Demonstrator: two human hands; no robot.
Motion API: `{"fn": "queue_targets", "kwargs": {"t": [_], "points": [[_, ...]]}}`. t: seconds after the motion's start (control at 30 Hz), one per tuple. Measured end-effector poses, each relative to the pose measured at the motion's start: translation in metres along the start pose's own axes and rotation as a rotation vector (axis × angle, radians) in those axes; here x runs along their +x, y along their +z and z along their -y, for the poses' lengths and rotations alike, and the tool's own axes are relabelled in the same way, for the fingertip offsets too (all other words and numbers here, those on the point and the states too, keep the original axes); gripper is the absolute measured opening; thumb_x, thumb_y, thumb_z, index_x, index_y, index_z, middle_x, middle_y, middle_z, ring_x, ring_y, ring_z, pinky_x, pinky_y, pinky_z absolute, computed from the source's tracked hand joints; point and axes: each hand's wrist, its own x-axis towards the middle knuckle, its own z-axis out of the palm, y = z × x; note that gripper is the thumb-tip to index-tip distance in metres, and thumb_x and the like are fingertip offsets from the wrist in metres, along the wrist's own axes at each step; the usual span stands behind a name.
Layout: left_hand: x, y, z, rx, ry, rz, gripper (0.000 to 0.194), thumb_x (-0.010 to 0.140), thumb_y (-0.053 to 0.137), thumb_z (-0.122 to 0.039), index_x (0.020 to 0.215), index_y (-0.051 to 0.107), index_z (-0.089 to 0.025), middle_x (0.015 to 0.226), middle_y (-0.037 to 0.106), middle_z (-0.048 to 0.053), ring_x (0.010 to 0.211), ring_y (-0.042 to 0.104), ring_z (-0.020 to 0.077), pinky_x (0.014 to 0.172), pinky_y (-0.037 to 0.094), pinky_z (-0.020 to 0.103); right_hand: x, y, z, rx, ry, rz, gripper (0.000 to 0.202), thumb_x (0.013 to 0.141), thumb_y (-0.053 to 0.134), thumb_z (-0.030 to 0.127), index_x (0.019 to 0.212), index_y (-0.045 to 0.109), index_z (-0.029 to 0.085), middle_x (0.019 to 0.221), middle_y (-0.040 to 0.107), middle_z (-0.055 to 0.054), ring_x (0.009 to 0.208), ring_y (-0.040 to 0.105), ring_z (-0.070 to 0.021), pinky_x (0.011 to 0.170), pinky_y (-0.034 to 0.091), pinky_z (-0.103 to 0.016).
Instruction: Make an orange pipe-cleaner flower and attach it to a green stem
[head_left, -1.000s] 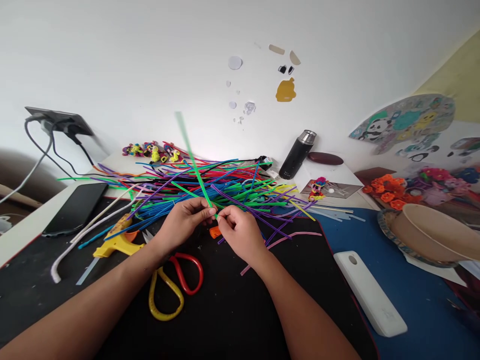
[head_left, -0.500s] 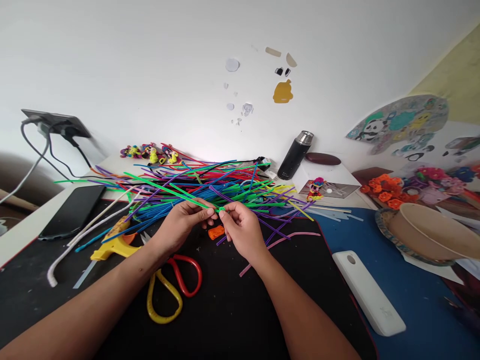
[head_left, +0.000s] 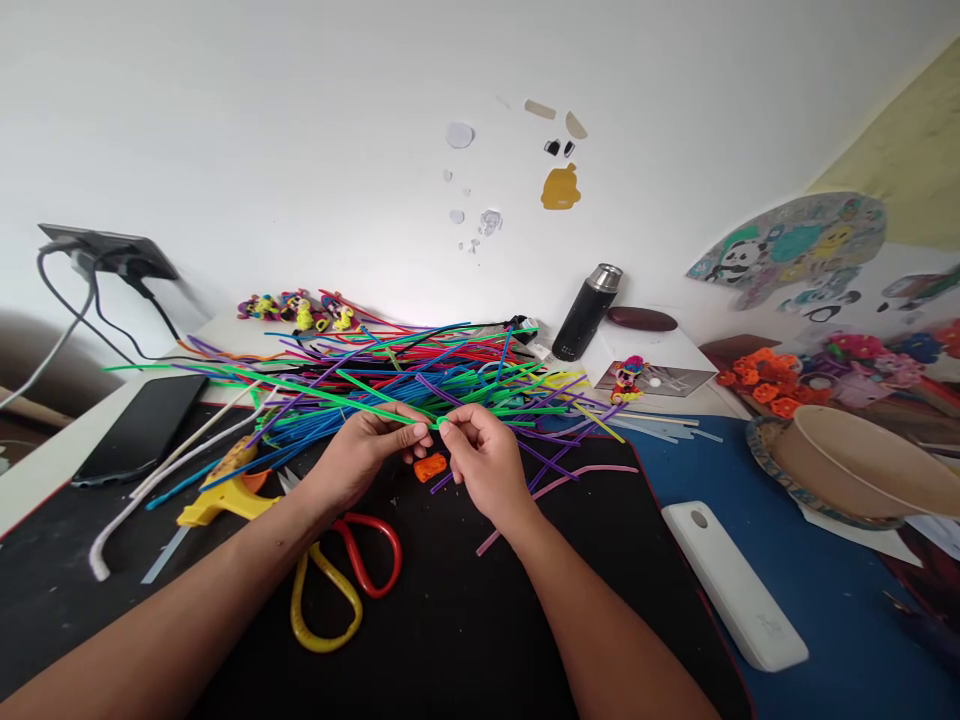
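Observation:
My left hand (head_left: 365,449) and my right hand (head_left: 482,457) meet over a black mat (head_left: 450,620), both pinching one end of a long green pipe cleaner (head_left: 315,393). It runs low and to the left from my fingertips, over a big heap of coloured pipe cleaners (head_left: 442,375). A small orange piece (head_left: 430,467) lies on the mat just under my fingers.
Scissors with a red and a yellow handle (head_left: 346,580) lie by my left forearm, a yellow glue gun (head_left: 225,490) and a black phone (head_left: 142,428) further left. A white oblong device (head_left: 739,585) lies right, with a bowl (head_left: 855,462), a black flask (head_left: 585,312) and small figures (head_left: 630,377).
The green pipe cleaner, which stood up and leaned left a second ago, has swung down to lie almost flat over the heap. Both hands stay pinched at its end.

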Motion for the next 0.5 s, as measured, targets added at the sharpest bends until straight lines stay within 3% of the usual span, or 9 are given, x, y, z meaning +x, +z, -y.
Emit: {"fn": "queue_targets", "kwargs": {"t": [0.3,0.5], "points": [[0.0005,0.0014,0.0015,0.073,-0.01,0.039,0.034,0.072,0.097,-0.049,0.076,0.083,-0.018,0.071,0.077,0.006,0.062,0.064,0.0174,0.059,0.051,0.028,-0.0002,-0.001,-0.001,-0.086,0.005,-0.012,0.02,0.093,0.065,0.042,0.084,0.059,0.025,0.055,0.049,0.008,0.044,0.041,-0.0121,0.047,0.031,-0.027],[-0.0018,0.0013,-0.0014,0.208,0.063,-0.054,0.037,0.074,0.095,-0.051,0.072,0.076,-0.019,0.069,0.075,0.004,0.064,0.064,0.0178,0.063,0.051,0.028,-0.0019,-0.0007,-0.0007,-0.265,-0.079,0.022,0.018,0.093,0.063,0.035,0.08,0.061,0.024,0.057,0.046,0.007,0.051,0.041,-0.013,0.054,0.032,-0.028]]}}
